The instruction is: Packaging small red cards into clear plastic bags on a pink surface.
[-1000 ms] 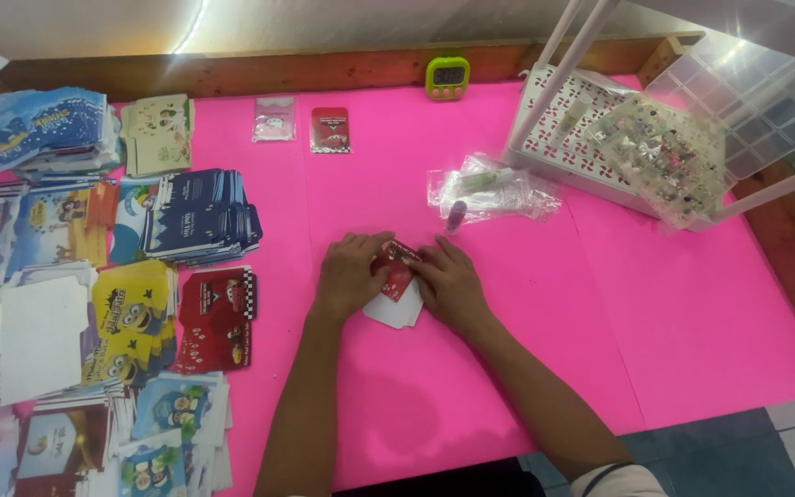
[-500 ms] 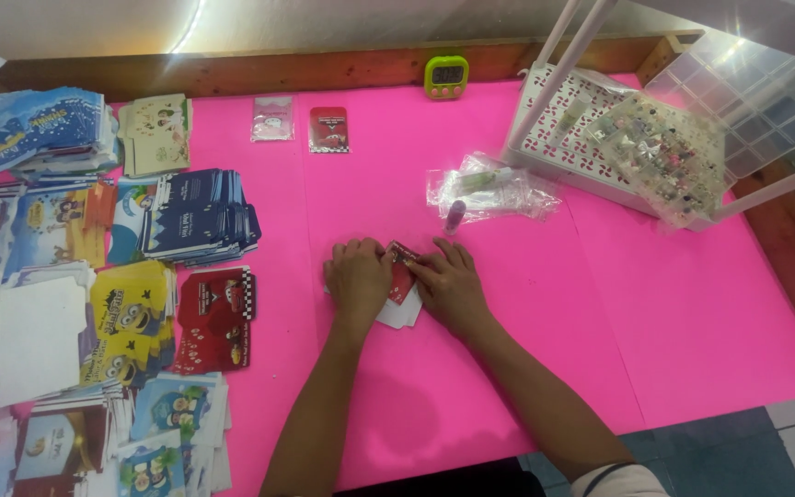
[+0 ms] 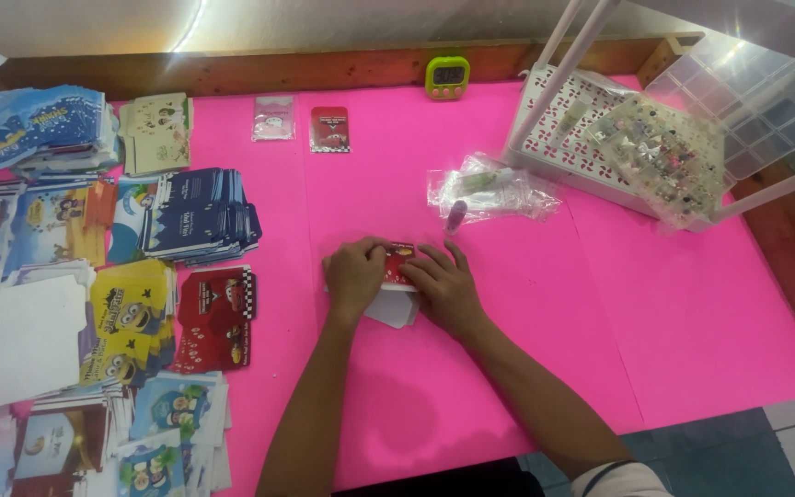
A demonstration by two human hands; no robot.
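Both hands press flat on a small red printed envelope (image 3: 398, 265) that lies on the pink table cover (image 3: 508, 368). My left hand (image 3: 354, 276) covers its left side. My right hand (image 3: 442, 283) covers its right side and lower edge. A white flap of the paper (image 3: 396, 310) sticks out below the hands. Most of the envelope is hidden under the fingers.
Stacks of printed flat envelopes fill the left: a dark blue stack (image 3: 197, 213), a yellow stack (image 3: 129, 315), a red stack (image 3: 217, 317). Two folded samples (image 3: 329, 129) lie at the back. Clear plastic bags (image 3: 489, 187), a white basket (image 3: 600, 138) and a green timer (image 3: 447, 75) stand at right and back.
The hands were folding the red envelope slightly raised; they have now lowered and flattened it against the table, fingers spread over it.
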